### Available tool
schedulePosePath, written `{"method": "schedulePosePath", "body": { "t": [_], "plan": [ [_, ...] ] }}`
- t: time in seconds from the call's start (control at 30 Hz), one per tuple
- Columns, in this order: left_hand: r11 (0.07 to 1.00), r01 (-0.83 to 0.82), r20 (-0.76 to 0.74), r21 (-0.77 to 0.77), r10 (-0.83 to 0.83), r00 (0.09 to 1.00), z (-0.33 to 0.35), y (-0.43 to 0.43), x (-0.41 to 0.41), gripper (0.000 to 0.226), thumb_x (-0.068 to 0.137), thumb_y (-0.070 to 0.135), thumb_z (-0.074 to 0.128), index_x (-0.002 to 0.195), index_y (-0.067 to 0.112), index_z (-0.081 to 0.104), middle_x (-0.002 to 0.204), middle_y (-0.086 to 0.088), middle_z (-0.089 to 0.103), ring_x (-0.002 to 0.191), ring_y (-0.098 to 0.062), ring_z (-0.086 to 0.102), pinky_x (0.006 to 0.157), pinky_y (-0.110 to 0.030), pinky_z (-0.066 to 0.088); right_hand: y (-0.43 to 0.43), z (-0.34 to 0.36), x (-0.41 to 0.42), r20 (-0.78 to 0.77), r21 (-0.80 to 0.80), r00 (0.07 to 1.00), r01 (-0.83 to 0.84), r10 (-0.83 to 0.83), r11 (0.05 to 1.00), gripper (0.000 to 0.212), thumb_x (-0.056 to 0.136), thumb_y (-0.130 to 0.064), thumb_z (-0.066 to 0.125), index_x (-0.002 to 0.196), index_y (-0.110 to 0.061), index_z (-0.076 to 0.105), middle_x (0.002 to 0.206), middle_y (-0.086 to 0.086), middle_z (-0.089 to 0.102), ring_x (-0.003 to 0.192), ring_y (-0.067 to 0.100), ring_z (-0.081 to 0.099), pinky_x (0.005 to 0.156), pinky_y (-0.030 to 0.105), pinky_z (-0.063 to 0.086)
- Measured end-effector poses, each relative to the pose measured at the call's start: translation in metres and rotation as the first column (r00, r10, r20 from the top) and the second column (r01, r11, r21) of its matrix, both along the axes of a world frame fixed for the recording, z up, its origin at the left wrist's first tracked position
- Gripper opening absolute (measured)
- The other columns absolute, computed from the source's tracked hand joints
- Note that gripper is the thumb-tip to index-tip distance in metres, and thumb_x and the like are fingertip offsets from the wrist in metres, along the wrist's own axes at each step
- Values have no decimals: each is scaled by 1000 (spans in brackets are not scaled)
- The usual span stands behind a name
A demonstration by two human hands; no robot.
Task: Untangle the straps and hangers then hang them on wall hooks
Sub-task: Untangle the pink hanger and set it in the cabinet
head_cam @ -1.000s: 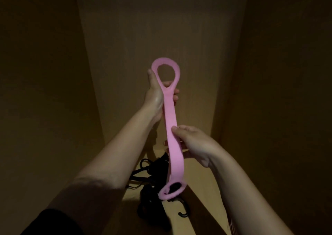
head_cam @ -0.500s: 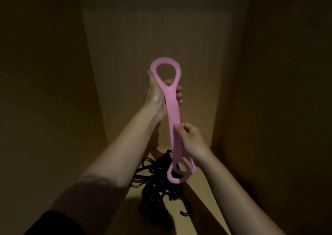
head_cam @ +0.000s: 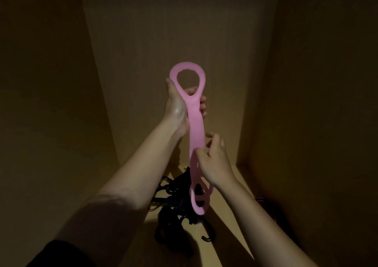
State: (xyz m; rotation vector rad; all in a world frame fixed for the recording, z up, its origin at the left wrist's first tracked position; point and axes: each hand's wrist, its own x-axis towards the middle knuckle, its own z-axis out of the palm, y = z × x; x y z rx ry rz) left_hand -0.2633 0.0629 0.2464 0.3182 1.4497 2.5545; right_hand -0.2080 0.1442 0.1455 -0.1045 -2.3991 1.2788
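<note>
A: What changed since half a second ago?
B: The right hand [head_cam: 212, 160] has slid lower, pinching the flat pink rubbery strap [head_cam: 196, 127]; the left hand [head_cam: 180, 107] still grips below its top loop, above the tangled black hangers [head_cam: 176, 201].
A: Any writing?
B: None readable.

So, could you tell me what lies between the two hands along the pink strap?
In the head view, only a bare stretch of the pink strap runs between the left hand and the right hand; nothing else is there.
</note>
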Motion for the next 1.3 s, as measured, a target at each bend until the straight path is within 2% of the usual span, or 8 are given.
{"method": "schedulePosePath", "body": {
  "t": [0.27,0.43,0.63,0.73,0.83,1.0,1.2,1.3],
  "plan": [
    [1000,0,13,7,-1,1000,-2,7,0,76,88,67,14,82,10,63,50,-3,57,41,-14,51,48,-21,44,-6,7,-1,-50,147,998,52,-45,988,39,80,-38,59,108,-14,47,99,3,50,82,21,56,69,39,53],
    [997,11,65,73,-16,998,-5,0,-5,79,88,67,11,88,7,61,54,-5,59,43,-15,54,49,-22,47,-1,9,1,-61,98,998,31,-25,995,16,84,-27,58,92,-16,49,74,-4,49,61,14,53,50,25,43],
    [986,-51,227,161,13,974,-29,-17,-23,75,92,62,10,112,7,57,69,-13,71,64,-22,68,58,-28,55,4,18,10,-78,-104,995,-67,59,992,24,83,-20,61,102,-21,47,78,-6,53,61,7,54,54,24,49],
    [998,-30,312,46,14,950,-53,-25,-28,73,94,59,8,118,8,55,99,-16,69,88,-25,65,77,-36,53,8,28,14,-161,-239,983,-126,89,963,46,82,-18,64,122,-24,41,83,-8,51,63,4,51,52,13,44],
    [971,114,379,-208,-27,925,-78,-34,-23,71,97,53,10,116,3,57,104,-14,67,89,-23,60,81,-33,46,13,36,12,-208,-310,971,-179,117,934,37,82,-21,66,113,-25,47,84,-7,52,68,4,51,56,13,41],
    [620,239,270,-748,-45,962,-98,-39,0,61,94,52,37,50,14,57,37,5,51,30,-5,40,33,-13,28,19,49,6,-161,-472,958,-285,236,835,13,83,-14,65,85,-25,59,92,-2,59,78,8,57,58,12,47],
    [-76,-221,-228,-972,107,968,-90,-37,4,55,84,62,46,71,11,62,63,-3,59,63,-22,60,73,-31,53,28,51,13,-66,-475,928,-352,366,807,31,82,-1,61,104,-22,59,103,-1,58,87,11,60,73,22,55],
    [58,-423,-418,-904,82,905,-81,-41,9,33,83,42,58,103,16,60,82,2,60,79,-18,60,73,-29,50,29,54,17,-52,-387,940,-331,338,861,38,83,-4,62,117,-20,55,99,-7,57,83,6,58,57,10,50]
  ]
}}
